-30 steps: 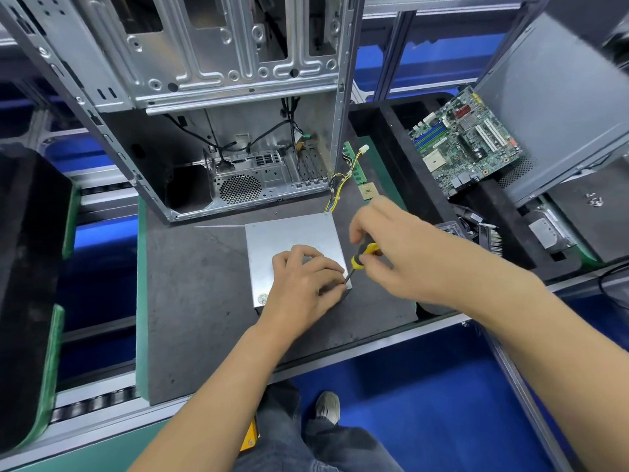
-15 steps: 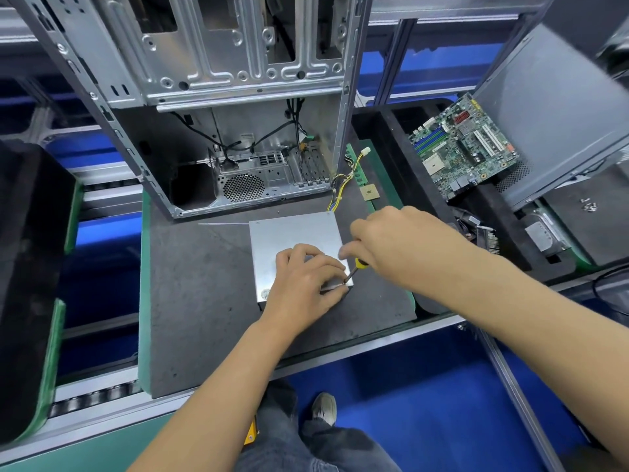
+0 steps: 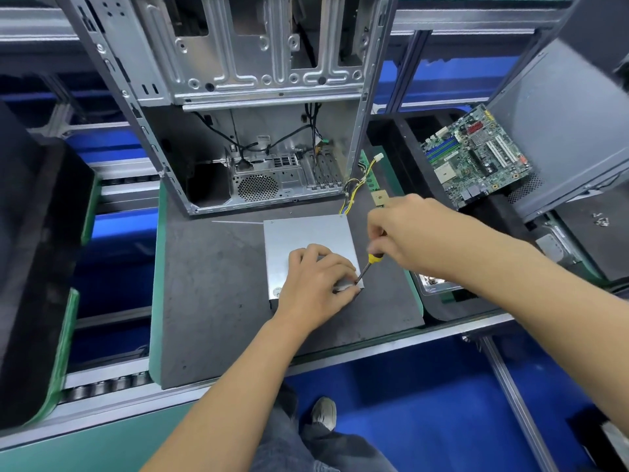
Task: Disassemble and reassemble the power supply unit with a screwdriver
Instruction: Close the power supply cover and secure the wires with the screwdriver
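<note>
One view, the head camera, covers the whole station. At frame centre the power supply unit (image 3: 299,240) lies flat on the grey mat (image 3: 211,301), lid side up and closed, outside the open computer case (image 3: 258,137) that stands in the upper centre. Its yellow and black wire bundle (image 3: 352,195) trails from its upper right corner.

My left hand (image 3: 316,284) rests on the lower right part of the lid, fingers curled at the corner and pinching close to the tip; whether a screw sits between them I cannot tell. My right hand (image 3: 405,229), at centre right, grasps the yellow-handled screwdriver (image 3: 369,264) by the handle, shaft slanting down and left to that same corner.

Progress, as I judge it: the unit is out of the case, and I am working one lid screw at the lower right corner. Whether this is loosening or refastening cannot be read from the frame. Further screws and the return to the case appear outstanding.

Compared with half a second earlier, my right hand sits higher and has tilted, so more of the yellow handle is exposed; my left hand keeps its place on the lid.

A motherboard (image 3: 476,155) lies in the tray at the upper right.
</note>
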Demonstrator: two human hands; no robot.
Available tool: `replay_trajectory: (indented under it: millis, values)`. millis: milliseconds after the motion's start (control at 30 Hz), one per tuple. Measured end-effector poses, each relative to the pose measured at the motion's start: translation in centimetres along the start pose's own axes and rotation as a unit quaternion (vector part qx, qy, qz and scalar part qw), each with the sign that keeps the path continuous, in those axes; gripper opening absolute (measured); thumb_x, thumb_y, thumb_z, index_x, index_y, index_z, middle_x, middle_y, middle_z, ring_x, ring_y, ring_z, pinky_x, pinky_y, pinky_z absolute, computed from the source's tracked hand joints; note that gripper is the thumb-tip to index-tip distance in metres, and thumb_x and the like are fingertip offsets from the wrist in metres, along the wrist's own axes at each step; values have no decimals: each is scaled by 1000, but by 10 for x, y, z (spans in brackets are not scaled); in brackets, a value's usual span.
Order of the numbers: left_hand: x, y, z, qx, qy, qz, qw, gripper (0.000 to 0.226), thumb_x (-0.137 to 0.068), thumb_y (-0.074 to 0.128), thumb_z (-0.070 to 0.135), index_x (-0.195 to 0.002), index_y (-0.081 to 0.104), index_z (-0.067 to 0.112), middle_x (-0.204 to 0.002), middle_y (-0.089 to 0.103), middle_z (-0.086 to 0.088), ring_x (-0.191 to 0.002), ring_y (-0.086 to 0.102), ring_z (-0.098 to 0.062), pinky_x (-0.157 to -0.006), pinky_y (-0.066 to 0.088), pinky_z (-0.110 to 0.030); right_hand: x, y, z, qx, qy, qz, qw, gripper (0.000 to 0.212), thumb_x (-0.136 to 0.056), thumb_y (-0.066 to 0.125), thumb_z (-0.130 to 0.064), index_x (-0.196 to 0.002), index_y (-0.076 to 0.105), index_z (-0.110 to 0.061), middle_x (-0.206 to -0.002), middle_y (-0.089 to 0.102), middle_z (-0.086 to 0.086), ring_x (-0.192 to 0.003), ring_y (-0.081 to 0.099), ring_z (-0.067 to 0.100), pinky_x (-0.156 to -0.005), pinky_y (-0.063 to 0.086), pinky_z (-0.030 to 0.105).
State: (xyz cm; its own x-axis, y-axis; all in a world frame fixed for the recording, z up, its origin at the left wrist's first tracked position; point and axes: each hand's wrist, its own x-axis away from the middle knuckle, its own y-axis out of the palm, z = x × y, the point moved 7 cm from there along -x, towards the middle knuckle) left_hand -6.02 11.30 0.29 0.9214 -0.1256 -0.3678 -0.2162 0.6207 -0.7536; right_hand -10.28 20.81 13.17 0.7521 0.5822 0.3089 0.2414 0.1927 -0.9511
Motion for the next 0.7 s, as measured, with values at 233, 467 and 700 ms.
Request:
replay_trajectory:
  millis: [233,467,700]
  values:
    - [-1,3,-2,-8,6,-15,1000,16,-78,74,42,-83,72,27,-100,69,22,-103,52,-19,-88,28,-34,-1,3,-4,-54,-11,-49,997,10,-98,56,-31,-101,55,-22,-101,40,-6,-101,53,24,-79,41,33]
    - [-2,3,-4,-2,-2,-28,1000,15,-79,74,42,-85,73,28,-102,68,22,-104,49,-17,-88,25,-33,5,3,-6,-72,-18,-54,996,14,-95,59,-33,-103,52,-24,-101,42,-6,-81,51,20,-77,44,35]
    - [-3,7,-7,-1,-2,-57,998,33,-71,83,42,-98,74,25,-104,67,20,-104,51,-20,-89,19,-28,6,3,-5,50,41,-6,998,34,-98,47,-53,-90,44,-21,-79,38,1,-77,44,28,-66,41,36]
